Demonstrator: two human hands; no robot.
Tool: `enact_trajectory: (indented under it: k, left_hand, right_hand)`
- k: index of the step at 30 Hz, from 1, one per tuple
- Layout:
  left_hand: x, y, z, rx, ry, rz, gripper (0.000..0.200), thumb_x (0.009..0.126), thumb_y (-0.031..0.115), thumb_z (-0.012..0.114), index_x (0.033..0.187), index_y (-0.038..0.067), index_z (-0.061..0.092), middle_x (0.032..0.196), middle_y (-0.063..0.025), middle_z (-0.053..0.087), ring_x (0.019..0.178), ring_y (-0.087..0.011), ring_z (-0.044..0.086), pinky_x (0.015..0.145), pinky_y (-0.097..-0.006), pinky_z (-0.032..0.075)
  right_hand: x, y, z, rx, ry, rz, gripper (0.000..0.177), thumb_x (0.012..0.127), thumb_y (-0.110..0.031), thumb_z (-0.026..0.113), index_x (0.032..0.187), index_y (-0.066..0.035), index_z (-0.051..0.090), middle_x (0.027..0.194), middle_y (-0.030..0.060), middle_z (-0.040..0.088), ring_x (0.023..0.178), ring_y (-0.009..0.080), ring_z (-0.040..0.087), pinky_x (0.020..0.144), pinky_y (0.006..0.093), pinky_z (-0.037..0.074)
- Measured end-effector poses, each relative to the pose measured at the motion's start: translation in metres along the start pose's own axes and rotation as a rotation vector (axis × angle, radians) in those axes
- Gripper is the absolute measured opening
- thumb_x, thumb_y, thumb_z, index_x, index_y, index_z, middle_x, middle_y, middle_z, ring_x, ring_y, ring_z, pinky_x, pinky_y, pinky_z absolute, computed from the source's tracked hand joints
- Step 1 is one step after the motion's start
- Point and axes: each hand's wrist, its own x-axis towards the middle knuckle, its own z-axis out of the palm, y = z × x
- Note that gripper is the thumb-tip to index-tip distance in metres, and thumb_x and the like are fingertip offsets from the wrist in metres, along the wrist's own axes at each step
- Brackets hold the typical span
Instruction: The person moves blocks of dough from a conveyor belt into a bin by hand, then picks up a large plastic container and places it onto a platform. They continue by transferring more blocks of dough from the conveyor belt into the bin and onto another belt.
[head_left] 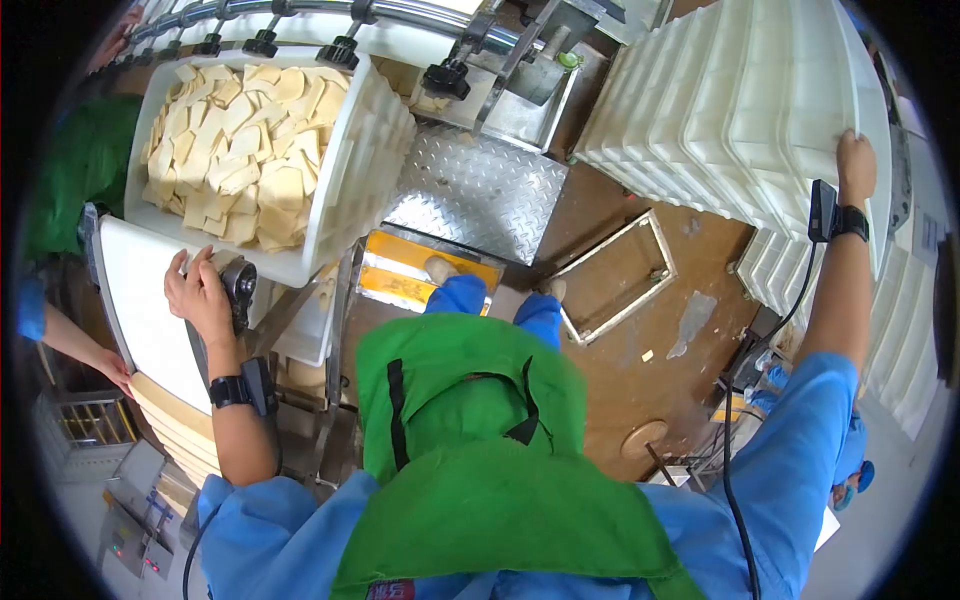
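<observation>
My left hand (200, 298) is at the near edge of a white crate (318, 235), beside a black knob (238, 280) at the end of the white conveyor. Its fingers are spread and nothing shows in them. Flat pale yellow pieces (240, 150) fill that crate. At the right, my right hand (856, 165) is closed over the rim of a tall stack of white crates (720, 100). Each wrist carries a black strap with a small device.
A co-worker's hand (118, 370) rests by the stacked boards (170, 410) at the left. On the brown floor lie a rectangular frame (665, 245) and a plastic scrap (692, 322). Ahead are a metal plate (480, 185) and a yellow step (400, 275). Another person is at lower right.
</observation>
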Motion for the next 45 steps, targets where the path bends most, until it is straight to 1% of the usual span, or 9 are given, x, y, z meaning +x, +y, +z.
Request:
enact_trajectory:
  k: [6,13,19,21,26,28,35,45]
  left_hand:
    - [0.001,0.002,-0.002,-0.015,0.025,0.001,0.028,0.088,0.025,0.049,0.099,0.022,0.075,0.117,-0.0068,0.057,0.113,-0.029,0.048,0.096,-0.0444,0.036]
    - [0.001,0.002,-0.002,-0.024,0.045,0.007,0.027,0.087,0.024,0.051,0.098,0.021,0.075,0.116,-0.008,0.057,0.113,-0.029,0.049,0.095,-0.0448,0.036]
    - [0.003,0.003,-0.001,-0.04,0.06,0.016,0.026,0.086,0.024,0.051,0.098,0.02,0.074,0.115,-0.0083,0.057,0.112,-0.0287,0.05,0.094,-0.0438,0.037]
    - [0.001,0.004,-0.001,-0.019,0.062,0.011,0.026,0.086,0.024,0.051,0.097,0.02,0.074,0.115,-0.0083,0.058,0.111,-0.0287,0.05,0.094,-0.0439,0.037]
    - [0.001,0.005,-0.001,0.013,0.068,-0.019,0.026,0.086,0.024,0.051,0.097,0.02,0.074,0.115,-0.008,0.057,0.111,-0.0282,0.05,0.094,-0.0439,0.037]
    - [0.002,0.004,-0.001,-0.036,0.063,-0.004,0.026,0.086,0.024,0.051,0.097,0.019,0.074,0.115,-0.0078,0.057,0.112,-0.0276,0.05,0.095,-0.0437,0.036]
    - [-0.001,0.003,0.001,-0.025,0.083,-0.029,0.025,0.086,0.024,0.052,0.096,0.019,0.074,0.115,-0.0076,0.058,0.111,-0.0276,0.05,0.094,-0.0442,0.037]
    - [-0.001,0.007,-0.001,-0.025,0.136,0.002,0.023,0.084,0.02,0.054,0.093,0.017,0.075,0.111,-0.0083,0.059,0.107,-0.0278,0.052,0.09,-0.0419,0.041]
  right_hand:
    - [-0.006,-0.004,-0.007,-0.007,-0.008,0.008,0.05,0.087,-0.042,0.038,0.105,-0.004,0.065,0.11,0.0248,0.062,0.104,0.0444,0.057,0.089,0.0501,0.045]
    - [-0.004,-0.003,-0.002,-0.01,0.049,-0.008,0.049,0.087,-0.041,0.039,0.102,-0.003,0.065,0.106,0.0256,0.063,0.1,0.0451,0.058,0.087,0.0521,0.045]
    - [-0.003,-0.004,-0.001,-0.003,0.043,-0.025,0.046,0.088,-0.039,0.039,0.1,-0.002,0.065,0.104,0.0258,0.063,0.099,0.0456,0.059,0.086,0.053,0.046]
    - [-0.004,-0.006,-0.005,0.005,0.009,-0.006,0.046,0.088,-0.039,0.039,0.1,-0.002,0.065,0.105,0.0258,0.063,0.099,0.0459,0.058,0.086,0.053,0.045]
    - [-0.007,-0.009,-0.006,0.0,0.025,0.015,0.046,0.087,-0.039,0.04,0.1,-0.002,0.065,0.106,0.0255,0.063,0.099,0.0457,0.058,0.086,0.0526,0.045]
    - [-0.007,-0.009,-0.006,0.0,0.021,0.006,0.047,0.087,-0.04,0.04,0.101,-0.003,0.064,0.106,0.0253,0.063,0.1,0.0454,0.058,0.087,0.0524,0.046]
    - [-0.01,-0.012,-0.01,0.012,0.022,0.008,0.046,0.087,-0.039,0.04,0.103,-0.003,0.064,0.108,0.0247,0.063,0.101,0.0452,0.058,0.088,0.0518,0.045]
    - [-0.01,-0.009,-0.009,0.03,0.016,-0.008,0.047,0.088,-0.039,0.039,0.104,-0.003,0.064,0.109,0.0247,0.062,0.101,0.0456,0.058,0.088,0.0521,0.045]
